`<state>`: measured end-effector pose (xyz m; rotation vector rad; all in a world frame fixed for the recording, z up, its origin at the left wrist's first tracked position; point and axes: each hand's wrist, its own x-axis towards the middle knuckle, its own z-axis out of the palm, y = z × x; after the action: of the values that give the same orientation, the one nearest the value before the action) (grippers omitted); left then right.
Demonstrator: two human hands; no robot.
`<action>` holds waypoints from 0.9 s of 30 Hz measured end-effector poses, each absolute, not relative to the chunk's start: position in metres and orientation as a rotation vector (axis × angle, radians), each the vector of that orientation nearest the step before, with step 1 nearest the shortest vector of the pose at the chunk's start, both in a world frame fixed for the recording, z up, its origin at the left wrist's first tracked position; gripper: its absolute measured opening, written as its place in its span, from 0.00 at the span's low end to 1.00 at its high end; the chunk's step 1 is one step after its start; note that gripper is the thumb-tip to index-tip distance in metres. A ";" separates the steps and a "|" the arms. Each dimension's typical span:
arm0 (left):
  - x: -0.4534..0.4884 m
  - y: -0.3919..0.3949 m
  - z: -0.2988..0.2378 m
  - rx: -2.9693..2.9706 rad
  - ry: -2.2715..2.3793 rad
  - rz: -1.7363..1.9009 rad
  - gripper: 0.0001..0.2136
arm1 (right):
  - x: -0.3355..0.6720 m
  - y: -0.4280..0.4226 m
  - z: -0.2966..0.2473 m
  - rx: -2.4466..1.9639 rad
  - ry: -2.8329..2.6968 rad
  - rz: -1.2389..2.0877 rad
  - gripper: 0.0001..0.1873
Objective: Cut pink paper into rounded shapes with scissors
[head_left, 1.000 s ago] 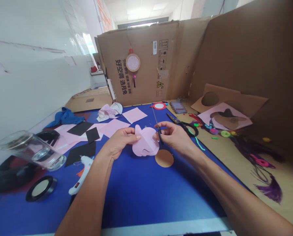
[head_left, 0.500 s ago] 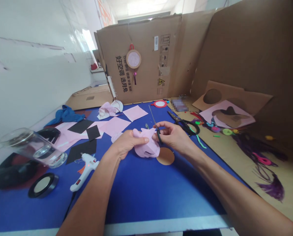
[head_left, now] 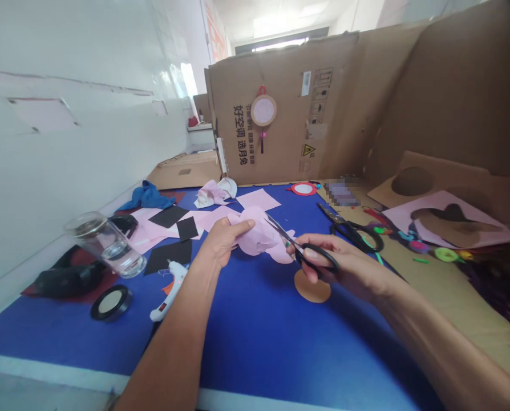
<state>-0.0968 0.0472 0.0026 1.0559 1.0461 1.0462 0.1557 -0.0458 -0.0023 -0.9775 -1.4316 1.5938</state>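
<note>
My left hand (head_left: 226, 238) pinches a cut piece of pink paper (head_left: 255, 235) between thumb and fingers, above the blue table. Black-handled scissors (head_left: 321, 264) are gripped in my right hand (head_left: 336, 257), and their blades point up and left across the paper. Whether the blades are closed on an edge I cannot tell. Below the scissors a round brown cardboard disc (head_left: 312, 287) lies on the table. Behind my right hand rests a second, larger pair of scissors (head_left: 344, 225).
On the left are a glass of water (head_left: 122, 254), a roll of tape (head_left: 112, 302) and a white glue gun (head_left: 169, 291). Black and pink paper squares (head_left: 189, 228) lie behind my left hand. Cardboard panels (head_left: 336, 131) stand at the back, with cut sheets (head_left: 443, 214) at right.
The view has swung left. The pink paper has been turned and partly unfolded in my left hand. My right hand now holds the scissors by the handles, blades across the paper.
</note>
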 end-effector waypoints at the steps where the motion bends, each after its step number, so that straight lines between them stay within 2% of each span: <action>1: -0.098 0.047 0.004 1.045 1.048 1.046 0.20 | 0.155 -0.046 -0.003 -0.981 -1.433 1.614 0.24; 7: -0.101 0.045 0.008 1.043 1.051 1.041 0.19 | 0.153 -0.045 -0.004 -1.001 -1.431 1.642 0.27; 27: -0.104 0.046 0.007 1.076 1.048 1.009 0.20 | 0.153 -0.046 -0.002 -1.006 -1.448 1.621 0.28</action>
<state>-0.1043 0.0462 0.0068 1.0757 1.0477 1.0088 0.1533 -0.0456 -0.0023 -1.0060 -1.4476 1.6210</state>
